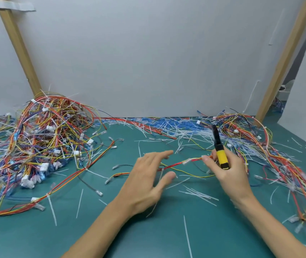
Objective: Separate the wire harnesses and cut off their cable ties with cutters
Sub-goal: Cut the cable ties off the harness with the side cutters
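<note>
My right hand grips yellow-and-black cutters, blades pointing up and away, and also pinches the end of a red-and-yellow wire harness between thumb and fingers. That harness runs left across the green mat under my left hand. My left hand hovers over it with fingers spread and straight, holding nothing. A white cable tie wrap shows on the harness just left of my right thumb.
A big tangle of harnesses fills the left side; another pile lies at the right. Cut white and blue tie ends litter the back and the mat. Wooden posts stand against the white wall.
</note>
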A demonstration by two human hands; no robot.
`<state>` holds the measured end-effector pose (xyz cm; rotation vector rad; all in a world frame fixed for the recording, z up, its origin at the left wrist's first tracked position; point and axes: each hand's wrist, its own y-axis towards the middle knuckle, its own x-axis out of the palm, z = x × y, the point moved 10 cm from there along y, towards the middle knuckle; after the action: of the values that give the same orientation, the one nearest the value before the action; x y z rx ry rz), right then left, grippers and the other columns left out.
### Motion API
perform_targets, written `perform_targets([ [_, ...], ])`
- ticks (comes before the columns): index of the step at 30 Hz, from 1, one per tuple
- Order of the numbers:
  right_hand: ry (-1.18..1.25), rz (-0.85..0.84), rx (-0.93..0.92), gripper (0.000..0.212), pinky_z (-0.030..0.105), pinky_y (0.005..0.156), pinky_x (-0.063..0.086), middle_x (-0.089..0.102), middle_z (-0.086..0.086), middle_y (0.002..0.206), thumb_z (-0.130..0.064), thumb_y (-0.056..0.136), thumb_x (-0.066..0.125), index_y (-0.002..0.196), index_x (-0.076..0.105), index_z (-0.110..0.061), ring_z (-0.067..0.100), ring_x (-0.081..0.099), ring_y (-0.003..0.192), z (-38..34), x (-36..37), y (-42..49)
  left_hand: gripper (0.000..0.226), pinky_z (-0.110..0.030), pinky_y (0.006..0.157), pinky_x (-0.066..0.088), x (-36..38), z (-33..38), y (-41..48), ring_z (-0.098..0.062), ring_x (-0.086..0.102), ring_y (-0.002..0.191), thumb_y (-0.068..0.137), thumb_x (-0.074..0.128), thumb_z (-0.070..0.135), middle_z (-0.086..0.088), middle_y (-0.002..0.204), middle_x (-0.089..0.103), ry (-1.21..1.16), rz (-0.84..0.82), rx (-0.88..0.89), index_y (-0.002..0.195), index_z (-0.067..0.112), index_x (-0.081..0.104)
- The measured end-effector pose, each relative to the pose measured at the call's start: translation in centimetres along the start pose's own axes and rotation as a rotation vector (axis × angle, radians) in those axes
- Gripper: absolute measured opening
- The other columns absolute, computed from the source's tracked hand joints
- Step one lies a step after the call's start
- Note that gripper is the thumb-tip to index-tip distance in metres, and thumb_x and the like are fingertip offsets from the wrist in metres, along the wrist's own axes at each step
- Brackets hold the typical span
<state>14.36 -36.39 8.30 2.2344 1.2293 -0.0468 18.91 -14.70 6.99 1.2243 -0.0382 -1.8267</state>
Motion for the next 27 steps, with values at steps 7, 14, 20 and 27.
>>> perform_targets([
  [7, 0.113, 0.043, 0.278, 0.031, 0.038, 0.059, 0.043, 0.048, -0.008, 0.058, -0.025, 0.084, 0.08, 0.071, 0.053, -0.017, 0.025, 0.055, 0.06, 5.7, -0.1, 0.3, 0.042, -0.008, 0.087, 0.041, 0.3, -2.4, 0.0, 0.002, 0.062, 0.105, 0.097, 0.048, 0.001, 0.01, 0.106, 0.069, -0.276, -0.016, -0.164, 0.126, 0.03, 0.056],
  [14, 0.136, 0.004, 0.338, 0.029, 0.029, 0.058, 0.035, 0.041, -0.012, 0.054, -0.027, 0.083, 0.08, 0.073, 0.053, -0.02, 0.008, 0.042, 0.049, 6.8, 0.5, 0.4, 0.01, -0.012, 0.076, 0.046, -0.8, -2.0, 0.3, -0.005, 0.065, 0.089, 0.092, 0.069, 0.023, 0.018, 0.092, 0.068, -0.212, 0.111, -0.12, 0.101, 0.026, 0.066],
  [20, 0.104, -0.032, 0.309, 0.032, 0.031, 0.06, 0.034, 0.045, -0.014, 0.052, -0.026, 0.083, 0.08, 0.07, 0.051, -0.019, 0.002, 0.045, 0.047, 6.5, 0.9, 0.4, 0.012, -0.015, 0.066, 0.042, -1.0, -2.7, 0.4, -0.007, 0.059, 0.07, 0.092, 0.07, 0.024, 0.012, 0.074, 0.067, -0.247, 0.146, -0.228, 0.081, 0.024, 0.068],
  [27, 0.037, -0.096, 0.244, 0.034, 0.039, 0.072, 0.04, 0.054, 0.003, 0.069, -0.027, 0.084, 0.08, 0.078, 0.053, -0.008, 0.036, 0.06, 0.077, 5.1, 1.4, 0.1, 0.026, -0.013, 0.059, 0.034, -1.5, -3.6, 0.4, -0.006, 0.049, 0.062, 0.085, 0.069, 0.019, 0.011, 0.057, 0.056, -0.271, 0.185, -0.338, 0.059, 0.023, 0.065],
])
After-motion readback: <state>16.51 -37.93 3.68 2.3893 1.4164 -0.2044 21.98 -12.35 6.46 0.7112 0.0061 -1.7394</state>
